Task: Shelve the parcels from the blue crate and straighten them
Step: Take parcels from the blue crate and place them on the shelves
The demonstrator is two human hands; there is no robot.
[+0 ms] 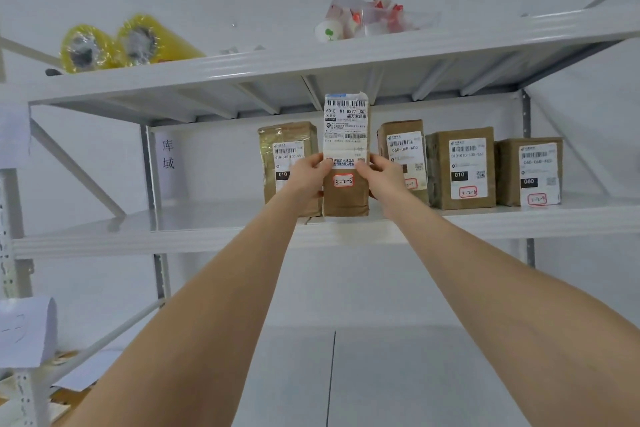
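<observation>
While hands [306, 177] [382, 180] hold parcel [346, 135], boxes [460, 166] flank it

One wide-angle camera, worn on the head, faces a white rack [151, 166] from close by and tilts slightly upward. The underside of the top shelf [346, 57] shows, and the middle shelf [207, 230] crosses mid-frame. A tall parcel [345, 135] stands near centre. The left forearm [207, 305] and right forearm [502, 288] enter from the bottom edge.
</observation>
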